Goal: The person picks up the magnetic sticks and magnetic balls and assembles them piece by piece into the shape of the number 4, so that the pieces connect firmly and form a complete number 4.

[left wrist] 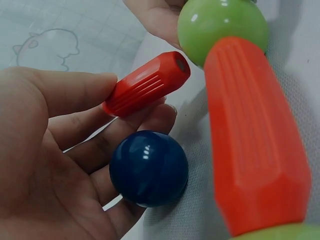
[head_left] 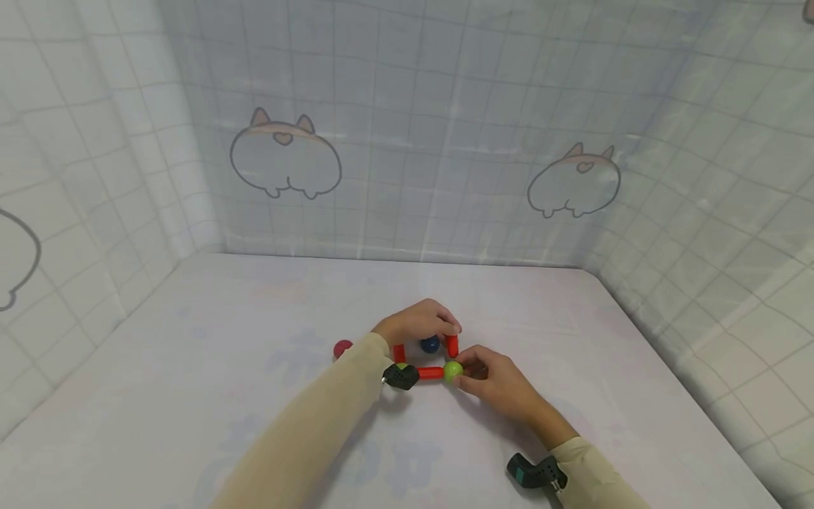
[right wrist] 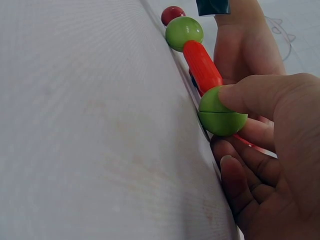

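Observation:
My left hand (head_left: 422, 322) pinches a red magnetic rod (left wrist: 147, 85) between thumb and fingers, one end of the rod pointing at a green ball (head_left: 453, 371). A dark blue ball (left wrist: 149, 169) sits by the lower fingers of that hand; whether they hold it, I cannot tell. My right hand (head_left: 502, 382) grips the green ball between thumb and fingers. From that ball another red rod (right wrist: 202, 65) runs to a second green ball (right wrist: 184, 34). In the head view the left wrist camera partly covers this second ball, and a further red rod (head_left: 399, 353) rises behind it.
A dark red ball (head_left: 343, 348) lies left of the pieces, partly behind the left sleeve (head_left: 318, 417). The pieces are on a pale patterned tabletop (head_left: 254, 304), with gridded curtains (head_left: 407, 141) around its back and sides.

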Tool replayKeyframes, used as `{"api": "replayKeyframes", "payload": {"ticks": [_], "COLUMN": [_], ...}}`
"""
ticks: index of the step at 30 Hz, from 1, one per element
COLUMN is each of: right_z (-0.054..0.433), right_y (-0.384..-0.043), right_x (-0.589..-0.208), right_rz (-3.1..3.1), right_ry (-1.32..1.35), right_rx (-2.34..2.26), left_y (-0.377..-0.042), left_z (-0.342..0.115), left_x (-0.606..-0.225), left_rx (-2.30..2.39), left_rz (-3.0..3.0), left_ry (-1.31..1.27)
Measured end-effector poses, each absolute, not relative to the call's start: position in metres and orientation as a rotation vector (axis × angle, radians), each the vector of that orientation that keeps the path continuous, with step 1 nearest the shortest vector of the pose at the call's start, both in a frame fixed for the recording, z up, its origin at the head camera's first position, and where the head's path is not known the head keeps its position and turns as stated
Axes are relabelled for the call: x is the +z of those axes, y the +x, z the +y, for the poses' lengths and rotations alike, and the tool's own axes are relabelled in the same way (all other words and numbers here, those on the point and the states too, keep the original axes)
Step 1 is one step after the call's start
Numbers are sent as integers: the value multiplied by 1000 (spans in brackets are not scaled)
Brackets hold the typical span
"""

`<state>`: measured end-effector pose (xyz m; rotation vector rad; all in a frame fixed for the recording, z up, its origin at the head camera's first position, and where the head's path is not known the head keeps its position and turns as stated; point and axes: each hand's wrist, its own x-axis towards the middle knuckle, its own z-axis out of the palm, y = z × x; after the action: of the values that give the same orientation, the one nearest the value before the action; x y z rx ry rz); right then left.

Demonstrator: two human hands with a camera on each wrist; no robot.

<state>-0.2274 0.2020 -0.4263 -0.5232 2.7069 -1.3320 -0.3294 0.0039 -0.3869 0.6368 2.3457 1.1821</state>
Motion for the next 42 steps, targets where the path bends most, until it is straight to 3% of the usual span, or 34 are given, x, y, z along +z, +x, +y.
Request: {"api": "replayKeyframes", "payload": {"ticks": [42], "right_z": [202], "right_y": [-228], "right_x": [-425], "right_rz": [2729], "right_ry": [-506], "right_rx": [-1326], "left_y": [-324], "left_z": [1], "left_x": [-383], "left_rx": [1087], "left_rz": [2336], "left_ry": [685]}}
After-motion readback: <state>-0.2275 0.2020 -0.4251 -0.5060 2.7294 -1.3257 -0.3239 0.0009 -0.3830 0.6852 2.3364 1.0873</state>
